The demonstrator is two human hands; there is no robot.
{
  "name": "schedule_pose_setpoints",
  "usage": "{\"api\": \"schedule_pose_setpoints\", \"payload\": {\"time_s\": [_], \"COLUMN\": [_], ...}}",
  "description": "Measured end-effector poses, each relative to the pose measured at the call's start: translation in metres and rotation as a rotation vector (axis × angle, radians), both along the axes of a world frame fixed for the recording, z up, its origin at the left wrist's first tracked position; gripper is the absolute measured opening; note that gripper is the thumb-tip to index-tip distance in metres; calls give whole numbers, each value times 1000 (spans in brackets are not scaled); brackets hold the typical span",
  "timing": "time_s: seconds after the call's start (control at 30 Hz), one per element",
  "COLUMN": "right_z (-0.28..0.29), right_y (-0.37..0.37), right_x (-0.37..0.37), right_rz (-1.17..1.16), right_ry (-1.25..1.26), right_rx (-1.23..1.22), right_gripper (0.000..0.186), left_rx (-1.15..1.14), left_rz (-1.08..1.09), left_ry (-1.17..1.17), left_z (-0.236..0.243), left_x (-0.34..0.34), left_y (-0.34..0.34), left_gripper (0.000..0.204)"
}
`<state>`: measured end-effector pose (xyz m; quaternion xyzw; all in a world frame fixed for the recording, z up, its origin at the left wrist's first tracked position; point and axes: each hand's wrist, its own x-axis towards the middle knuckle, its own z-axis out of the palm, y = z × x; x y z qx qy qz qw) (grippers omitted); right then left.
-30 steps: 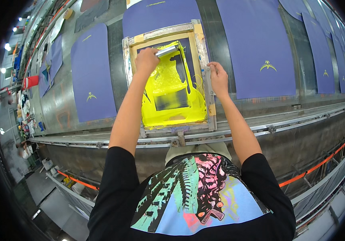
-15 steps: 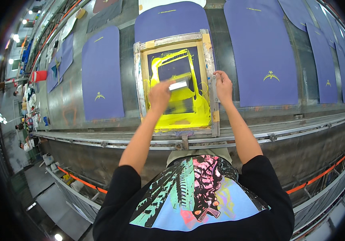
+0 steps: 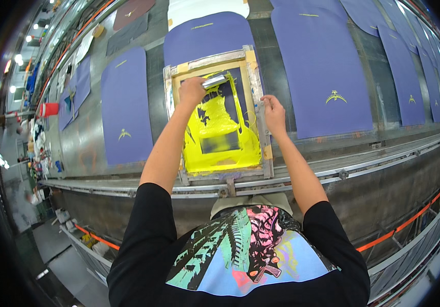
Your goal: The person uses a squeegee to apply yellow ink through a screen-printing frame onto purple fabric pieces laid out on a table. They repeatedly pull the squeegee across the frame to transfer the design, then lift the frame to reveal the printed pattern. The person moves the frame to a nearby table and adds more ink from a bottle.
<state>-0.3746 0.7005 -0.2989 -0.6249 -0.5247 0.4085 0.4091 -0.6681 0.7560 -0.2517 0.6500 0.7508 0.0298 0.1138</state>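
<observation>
A screen-printing frame (image 3: 254, 84) lies on the long table, with bright yellow ink (image 3: 215, 113) spread over its mesh. My left hand (image 3: 191, 91) is closed around one end of a squeegee (image 3: 216, 81), which rests on the mesh toward the frame's far side. Patches of dark mesh show through the ink below the blade. At the frame's right rail, my right hand (image 3: 274, 113) grips the edge with bent fingers. Under the frame lies a purple fabric piece (image 3: 207, 38), its far part showing beyond the rail.
More purple fabric pieces with small yellow prints lie left (image 3: 125, 102) and right (image 3: 325, 77) on the grey table (image 3: 81, 133). A metal rail (image 3: 302, 179) runs along the near edge. A red bucket (image 3: 49, 109) stands far left.
My left hand has pushed the squeegee away from me to the far part of the mesh, leaving ink across the middle. My right hand stays at the frame's right rail.
</observation>
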Motion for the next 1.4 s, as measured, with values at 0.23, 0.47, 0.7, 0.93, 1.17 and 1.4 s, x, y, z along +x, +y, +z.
{"api": "schedule_pose_setpoints", "payload": {"time_s": [0.23, 0.47, 0.7, 0.93, 1.17, 1.4], "right_z": [-14, 14, 43, 29, 41, 67], "right_y": [-28, -31, -33, -67, -58, -38], "right_x": [-1, 7, -2, -61, -100, -90], "right_rz": [0, 73, -42, -25, 17, 9], "right_ry": [31, 187, -71, -2, 14, -105], "right_rx": [-95, -282, 15, 9, 4, 33], "right_gripper": [20, 20, 22, 20, 19, 21], "left_rx": [189, 330, 259, 228, 247, 256], "left_rz": [-109, -228, -224, -191, -118, -64], "left_ry": [-255, -409, -458, -375, -348, -379], "left_z": [-16, -6, 15, 29, 34, 49], "left_x": [33, 44, 53, 3, -35, -35], "left_y": [-180, -271, -285, -302, -296, -300], "left_gripper": [39, 42, 55, 55, 56, 58]}}
